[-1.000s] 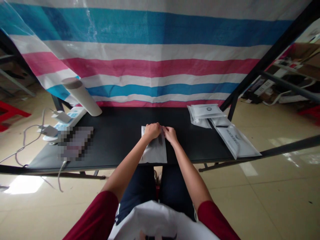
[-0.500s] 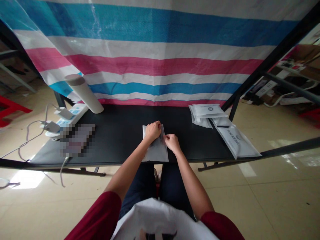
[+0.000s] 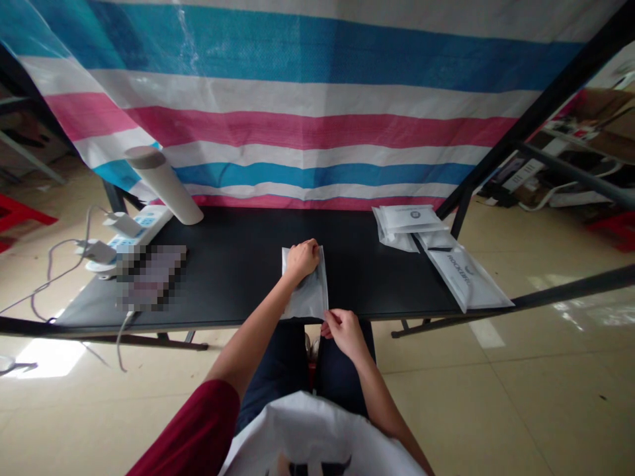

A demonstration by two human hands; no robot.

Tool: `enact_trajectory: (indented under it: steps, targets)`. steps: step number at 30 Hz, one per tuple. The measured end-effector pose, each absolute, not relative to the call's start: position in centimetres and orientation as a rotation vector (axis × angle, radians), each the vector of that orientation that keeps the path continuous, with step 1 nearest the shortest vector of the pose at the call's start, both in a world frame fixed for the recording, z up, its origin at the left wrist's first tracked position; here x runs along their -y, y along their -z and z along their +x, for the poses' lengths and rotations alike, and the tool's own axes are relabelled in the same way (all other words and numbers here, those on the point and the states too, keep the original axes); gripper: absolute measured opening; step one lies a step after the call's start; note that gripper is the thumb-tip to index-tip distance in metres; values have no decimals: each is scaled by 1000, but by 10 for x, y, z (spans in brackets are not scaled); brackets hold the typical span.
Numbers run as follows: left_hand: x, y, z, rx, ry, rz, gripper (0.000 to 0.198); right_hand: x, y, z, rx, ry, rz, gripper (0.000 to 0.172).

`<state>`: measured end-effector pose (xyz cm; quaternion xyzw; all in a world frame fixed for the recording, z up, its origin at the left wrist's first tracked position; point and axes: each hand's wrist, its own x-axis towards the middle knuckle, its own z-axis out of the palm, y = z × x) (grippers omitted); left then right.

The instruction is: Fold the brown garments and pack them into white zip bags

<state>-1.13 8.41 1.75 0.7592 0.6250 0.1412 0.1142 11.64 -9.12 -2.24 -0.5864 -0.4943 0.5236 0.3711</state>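
Your right hand (image 3: 344,334) has just dropped back from the top of the work: it now sits low at the near edge of the bench (image 3: 233,264), fingers loosely bunched at the lower right corner of the translucent plastic pouch (image 3: 308,294) (from this angle you cannot tell whether they pinch the film or only lie beside it). Your left hand (image 3: 301,261) stays on the pouch's upper part, palm down with fingers curled toward its top edge, pressing rather than gripping. With the right hand withdrawn, the pouch's right edge shows uncovered along its full length. The pouch lies flat and nearly square to the front of the black bench, its lower end at the rim. Its film looks thin, matte and faintly creased, with something dark showing through beneath the left palm. To the right lie a small stack of white plastic bags (image 3: 409,221) and a longer flat white bag (image 3: 464,277) printed with dark lettering, both smooth and slightly puffed. To the left, a white cardboard tube (image 3: 163,188) lies tilted beside a white power strip (image 3: 131,231) with thin cables (image 3: 59,264) trailing off the bench, and a pixelated patch (image 3: 151,277) hides whatever lies next to it.
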Motion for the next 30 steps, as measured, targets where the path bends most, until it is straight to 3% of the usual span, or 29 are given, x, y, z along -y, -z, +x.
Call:
enact_trajectory:
  steps: [7, 12, 18, 22, 30]
  targets:
    - [-82, -24, -13, -1765, -552, 2316, 31, 89, 20, 122, 1217, -1402, -1485, 46]
    - [-66, -39, -21, -1636, -819, 2420, 34, 81, 15, 134, 1132, -1362, -1459, 60]
    - [-13, -28, -41, -1642, -940, 2343, 42, 57, 10, 147, 1310, -1330, -1423, 40]
    - [7, 3, -52, -1638, -918, 2295, 55, 33, 11, 147, 1458, -1312, -1424, 39]
    - [11, 22, -55, -1537, -879, 2332, 57, -10, 7, 123, 1771, -990, -1575, 33]
